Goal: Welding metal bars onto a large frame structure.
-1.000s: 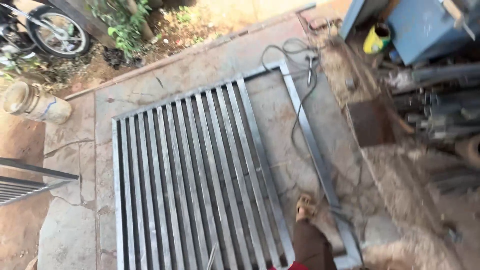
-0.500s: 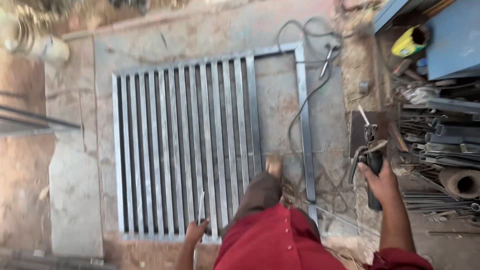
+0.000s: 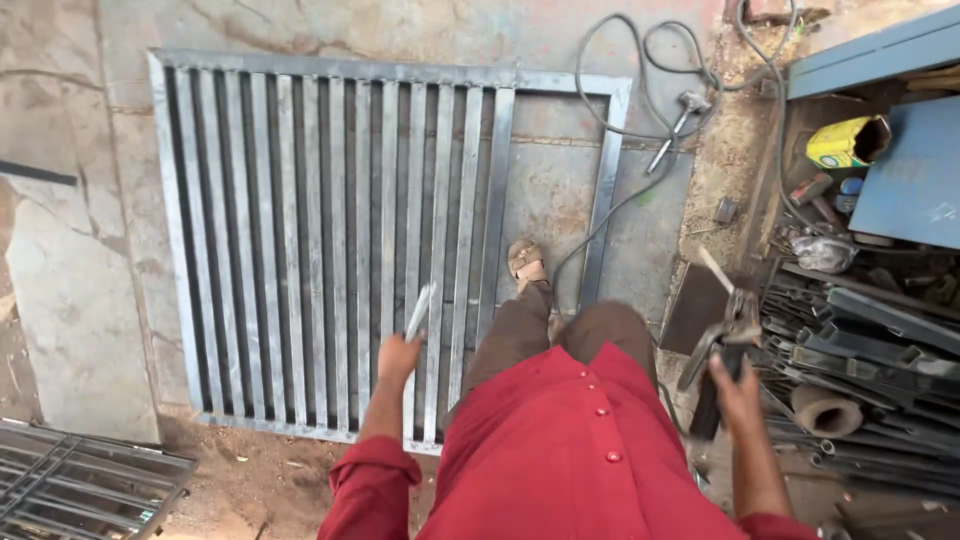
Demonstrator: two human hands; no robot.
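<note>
I stand over a grey metal gate frame [image 3: 300,200] with many parallel bars, lying flat on the stone floor. My left hand [image 3: 397,357] is closed on a few thin welding rods [image 3: 419,311] that point up and away from me. My right hand [image 3: 738,390] grips a black welding electrode holder [image 3: 722,345] with a rod clamped in its jaws, held at my right side above the floor. My sandalled foot [image 3: 525,263] rests inside the open right section of the frame.
A grey cable [image 3: 640,120] loops across the floor to a hammer-like tool [image 3: 678,122] beyond the frame. A pile of steel bars and pipes [image 3: 860,360] lies at the right, by a blue metal table [image 3: 900,170] and a yellow box [image 3: 845,142]. Another grille [image 3: 80,490] sits bottom left.
The view has tilted down and moved closer to the gate. Both my hands have come up into view, the left with the rods, the right with the holder.
</note>
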